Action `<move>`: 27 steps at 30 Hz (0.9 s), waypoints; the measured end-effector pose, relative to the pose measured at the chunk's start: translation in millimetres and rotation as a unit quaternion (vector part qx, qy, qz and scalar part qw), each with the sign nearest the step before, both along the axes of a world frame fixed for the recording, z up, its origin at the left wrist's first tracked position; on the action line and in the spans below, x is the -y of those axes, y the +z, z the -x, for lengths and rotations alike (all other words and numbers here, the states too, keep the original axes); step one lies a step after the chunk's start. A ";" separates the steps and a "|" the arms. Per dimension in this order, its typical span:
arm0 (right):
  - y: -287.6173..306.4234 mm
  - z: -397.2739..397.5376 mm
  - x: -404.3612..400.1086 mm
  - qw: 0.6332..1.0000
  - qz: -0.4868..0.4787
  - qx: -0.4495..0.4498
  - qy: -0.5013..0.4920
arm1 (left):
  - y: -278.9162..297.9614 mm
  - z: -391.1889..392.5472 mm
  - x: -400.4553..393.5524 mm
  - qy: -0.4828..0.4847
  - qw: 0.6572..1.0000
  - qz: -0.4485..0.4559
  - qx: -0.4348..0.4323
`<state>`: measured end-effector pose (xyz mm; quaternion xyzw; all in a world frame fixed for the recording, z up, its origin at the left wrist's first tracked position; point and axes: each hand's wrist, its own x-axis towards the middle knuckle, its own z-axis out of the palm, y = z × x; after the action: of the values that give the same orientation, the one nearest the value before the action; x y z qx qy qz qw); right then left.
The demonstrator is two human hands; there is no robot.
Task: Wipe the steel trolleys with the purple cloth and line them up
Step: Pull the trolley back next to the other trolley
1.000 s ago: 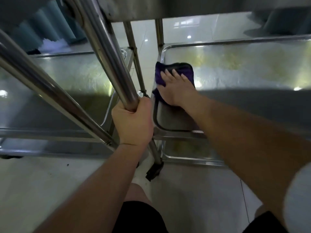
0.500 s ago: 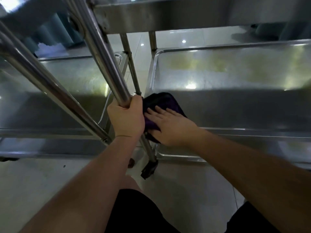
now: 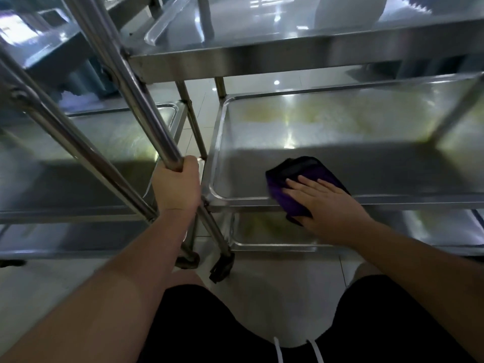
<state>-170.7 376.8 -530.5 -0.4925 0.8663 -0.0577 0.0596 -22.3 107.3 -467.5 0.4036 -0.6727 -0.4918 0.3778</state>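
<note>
Pressing one purple cloth (image 3: 301, 184), two trolleys (image 3: 340, 142), two hands

No text, label, brand, number or sign can be read anywhere in the view. The steel trolley shelves (image 3: 340, 142) show only bare metal with glare and faint yellowish reflections, and the purple cloth (image 3: 301, 179) carries no visible tag or print.
</note>
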 end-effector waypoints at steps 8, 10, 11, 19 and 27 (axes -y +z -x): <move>0.6 22.2 -64.1 0.999 0.001 -0.014 -0.040 | -21.8 -26.8 -28.9 0.092 0.958 0.270 0.014; 1.0 24.5 -73.7 0.999 0.006 -0.015 -0.050 | -34.4 -25.0 -59.7 -0.003 0.948 0.319 0.006; 1.0 26.1 -79.6 0.998 0.009 -0.015 -0.059 | -38.9 -19.5 -75.6 -0.064 0.938 0.341 0.010; -2.9 49.1 -159.1 0.987 0.037 -0.014 -0.156 | -40.7 61.9 -181.7 -0.331 0.850 0.397 0.104; -3.0 75.3 -242.7 0.969 0.050 -0.028 -0.240 | -58.6 124.9 -271.7 -0.444 0.744 0.455 0.203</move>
<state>-245.9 619.5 -533.5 -0.2744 0.9564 -0.1000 -0.0053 -147.2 378.9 -526.1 -0.0707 -0.9807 -0.1455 0.1096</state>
